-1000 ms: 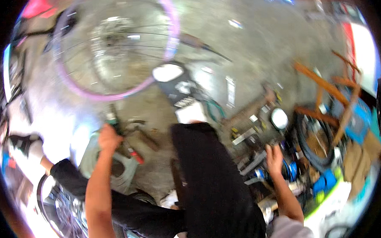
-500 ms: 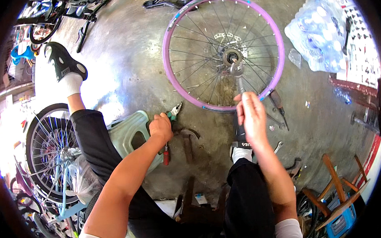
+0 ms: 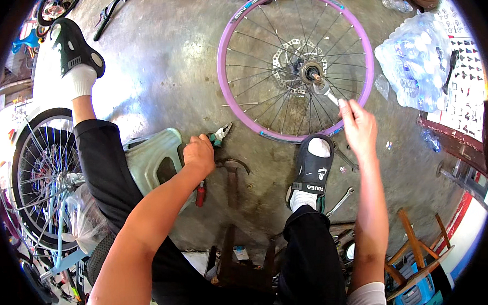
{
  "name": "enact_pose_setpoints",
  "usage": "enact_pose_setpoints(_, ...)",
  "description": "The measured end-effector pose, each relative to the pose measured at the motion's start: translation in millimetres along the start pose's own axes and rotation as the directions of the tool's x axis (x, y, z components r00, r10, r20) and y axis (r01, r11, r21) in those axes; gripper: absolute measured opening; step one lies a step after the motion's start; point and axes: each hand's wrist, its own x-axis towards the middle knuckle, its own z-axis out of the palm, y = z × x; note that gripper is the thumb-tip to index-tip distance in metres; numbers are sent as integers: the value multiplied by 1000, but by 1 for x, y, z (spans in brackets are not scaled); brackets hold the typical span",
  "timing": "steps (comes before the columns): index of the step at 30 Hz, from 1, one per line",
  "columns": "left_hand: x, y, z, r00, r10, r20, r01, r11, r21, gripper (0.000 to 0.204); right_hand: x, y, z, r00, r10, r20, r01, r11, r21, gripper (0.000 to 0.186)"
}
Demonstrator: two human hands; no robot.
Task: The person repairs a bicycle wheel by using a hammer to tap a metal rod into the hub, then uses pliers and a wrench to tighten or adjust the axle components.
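Observation:
My right hand (image 3: 360, 128) is closed around the handle of a silver spanner (image 3: 328, 93), whose head sits at the axle on the hub (image 3: 311, 72). That hub belongs to a bicycle wheel with a purple rim (image 3: 225, 80) and a disc brake rotor (image 3: 280, 73), lying on the floor. My left hand (image 3: 199, 155) is curled over green-handled pliers (image 3: 220, 134), hiding most of their handles; the jaws stick out past the fingers. Under it is a pale green plastic stool (image 3: 147, 161). A red-handled tool (image 3: 201, 195) shows just below this hand.
A hammer (image 3: 232, 180) lies between my legs, a second spanner (image 3: 341, 202) right of my shoe (image 3: 311, 166). Wrapped bottles (image 3: 418, 60) stand at far right. An upturned wooden stool (image 3: 414, 243) is lower right; another bicycle wheel (image 3: 25, 187) is at left.
The spanner handle has swung rightward and my right hand has moved right with it. The wheel appears farther right in view, and my right shoe is now in plain sight. The left hand remains by the pliers.

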Motion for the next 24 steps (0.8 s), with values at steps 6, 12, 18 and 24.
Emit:
enact_pose_setpoints(6,2,-4,7,1000,-2,-26,1,999,-44,68,47,-12,-30,974,-164,157,193,963,-188,46)
enact_pose_setpoints(12,1,-2,6,999,-16,-38,14,999,-45,64,57,-12,-24,976,-123,181,148,980,-132,47)
enact_pose_setpoints(18,3,-2,9,999,-20,-27,20,1000,-7,64,54,-5,-14,984,-122,133,137,984,-116,49)
enact_pose_setpoints(24,-1,1,-3,1000,-5,3,5,1000,-6,67,34,11,16,992,46,115,-61,989,134,49)
